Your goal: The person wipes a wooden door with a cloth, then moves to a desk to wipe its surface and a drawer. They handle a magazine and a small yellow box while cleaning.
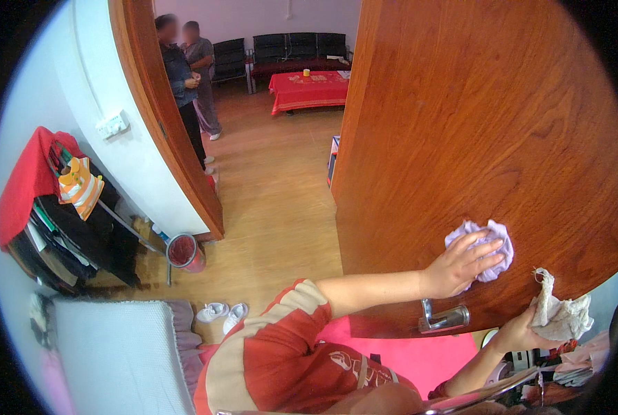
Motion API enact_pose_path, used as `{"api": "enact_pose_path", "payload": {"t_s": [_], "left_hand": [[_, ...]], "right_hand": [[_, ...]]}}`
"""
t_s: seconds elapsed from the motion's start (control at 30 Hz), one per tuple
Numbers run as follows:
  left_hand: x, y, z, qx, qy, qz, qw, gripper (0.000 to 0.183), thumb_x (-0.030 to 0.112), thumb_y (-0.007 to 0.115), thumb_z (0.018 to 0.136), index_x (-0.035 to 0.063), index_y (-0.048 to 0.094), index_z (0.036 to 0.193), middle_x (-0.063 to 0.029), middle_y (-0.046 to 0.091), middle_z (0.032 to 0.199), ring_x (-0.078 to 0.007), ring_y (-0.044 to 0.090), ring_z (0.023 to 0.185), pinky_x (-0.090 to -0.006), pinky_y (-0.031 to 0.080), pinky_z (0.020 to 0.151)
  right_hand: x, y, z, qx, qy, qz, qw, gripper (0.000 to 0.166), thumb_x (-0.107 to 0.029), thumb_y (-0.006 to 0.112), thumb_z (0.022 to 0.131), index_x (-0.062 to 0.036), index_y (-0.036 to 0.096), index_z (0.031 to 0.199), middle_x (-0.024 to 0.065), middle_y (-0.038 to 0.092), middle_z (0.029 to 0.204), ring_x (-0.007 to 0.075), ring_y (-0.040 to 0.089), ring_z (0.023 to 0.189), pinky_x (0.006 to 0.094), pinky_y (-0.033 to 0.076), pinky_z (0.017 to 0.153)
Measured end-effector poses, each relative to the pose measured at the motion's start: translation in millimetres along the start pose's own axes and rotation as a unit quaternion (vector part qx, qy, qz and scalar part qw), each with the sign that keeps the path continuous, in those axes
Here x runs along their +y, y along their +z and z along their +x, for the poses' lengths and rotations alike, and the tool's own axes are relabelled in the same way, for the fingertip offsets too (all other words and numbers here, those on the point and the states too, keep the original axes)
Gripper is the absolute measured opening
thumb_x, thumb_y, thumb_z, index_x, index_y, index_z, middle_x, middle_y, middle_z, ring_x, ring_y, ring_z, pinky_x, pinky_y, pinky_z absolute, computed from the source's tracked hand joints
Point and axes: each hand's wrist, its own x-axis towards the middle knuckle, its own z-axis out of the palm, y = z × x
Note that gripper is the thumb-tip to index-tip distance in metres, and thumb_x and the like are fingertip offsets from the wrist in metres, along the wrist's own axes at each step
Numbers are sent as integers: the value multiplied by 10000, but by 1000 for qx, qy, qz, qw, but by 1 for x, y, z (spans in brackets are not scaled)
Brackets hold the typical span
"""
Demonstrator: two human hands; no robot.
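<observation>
My left hand [457, 262] presses a crumpled lilac cloth [488, 249] flat against the brown wooden door [444, 129], its fingers spread over the cloth. That arm reaches across from the left in a red and beige short sleeve. Below the hand, the metal lever handle [446, 317] sticks out near the door's lower edge in view. At the lower right, my right hand [522, 329] grips a bunched white cloth [563, 314] with frayed threads, apart from the door. Part of the right hand is hidden behind this cloth.
A doorway with a wooden frame [169, 129] opens onto a room where two people stand near black seats [298, 46] and a red-covered table [309, 93]. Leftward are a clothes rack [143, 236], a waste bin [186, 253], white shoes [213, 312] and a bed [117, 353].
</observation>
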Motion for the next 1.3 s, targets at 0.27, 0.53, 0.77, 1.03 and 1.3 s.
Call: {"api": "enact_pose_path", "payload": {"t_s": [0.27,0.53,0.77,1.03,1.3], "left_hand": [[29,-11,-63,-103,-92,-24,990,697,-4,614,695,80,496,1377,-140,436,1438,-405,388,1303,-533,306,1107],[35,5,-86,-112,-153,75,979,540,135,661,735,54,572,1261,-157,524,1312,-392,487,1195,-488,405,1020],[34,21,-97,-24,-177,155,972,407,173,650,651,2,645,1020,-182,634,1046,-377,594,999,-444,478,889],[27,21,-106,-80,-238,176,952,410,178,631,678,5,634,1050,-207,634,1066,-400,597,1024,-458,471,923],[37,22,-105,-73,-211,204,953,365,144,631,698,-9,609,1029,-176,623,1034,-363,585,1004,-431,461,909]], "right_hand": [[27,-19,-46,-18,29,-6,999,923,-1,796,772,4,182,1461,210,379,1446,315,467,1262,450,397,1081],[54,-58,-120,-197,72,163,964,1054,-16,815,690,-58,122,1484,176,397,1336,294,493,1158,442,386,1017],[68,-42,-67,-240,-70,218,943,931,-211,781,758,2,234,1480,325,251,1461,476,332,1329,559,274,1101],[40,25,81,-214,-96,423,875,823,-147,694,837,7,223,1494,205,372,1409,294,503,1196,408,396,1029],[57,2,-8,-161,-118,359,912,807,-236,727,820,-28,313,1481,304,302,1466,476,333,1353,505,307,1100]]}}
